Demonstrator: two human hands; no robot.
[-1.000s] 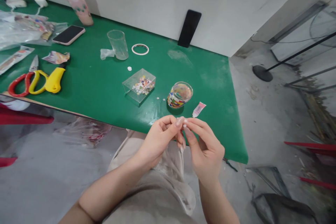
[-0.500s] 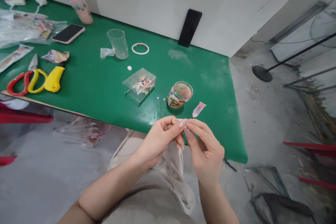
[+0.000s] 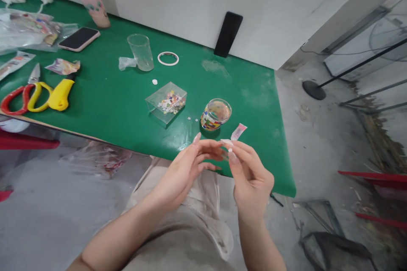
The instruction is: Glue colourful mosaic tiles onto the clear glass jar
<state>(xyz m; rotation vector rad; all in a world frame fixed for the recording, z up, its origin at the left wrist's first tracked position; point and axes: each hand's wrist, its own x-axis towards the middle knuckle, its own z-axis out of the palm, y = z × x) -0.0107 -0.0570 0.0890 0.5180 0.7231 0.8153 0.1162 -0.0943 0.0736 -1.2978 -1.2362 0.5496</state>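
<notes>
Above the table's front edge, my left hand (image 3: 187, 165) has its thumb raised apart from its loosely curved fingers, with nothing seen in it. Its fingertips come close to my right hand (image 3: 252, 173). My right thumb and index finger pinch a small white piece (image 3: 230, 150), too small to name. Just beyond the hands stands a clear cup (image 3: 211, 122) with a band of colourful mosaic pieces around its side. A small clear tube (image 3: 238, 132) with a reddish end lies right of it. Left of the cup, a clear plastic box (image 3: 155, 108) holds many tiny colourful pieces.
Tiny stars (image 3: 192, 119) lie between box and cup. Farther back are an empty clear cup (image 3: 141, 53), a tape roll (image 3: 168, 58) and a white round piece (image 3: 154, 81). Red scissors (image 3: 15, 100), a yellow-handled tool (image 3: 61, 95) and a phone (image 3: 79, 39) lie left.
My hands have come apart: the left thumb has lifted and its fingers have opened leftward. The white piece now shows in my right pinch. The view has shifted slightly.
</notes>
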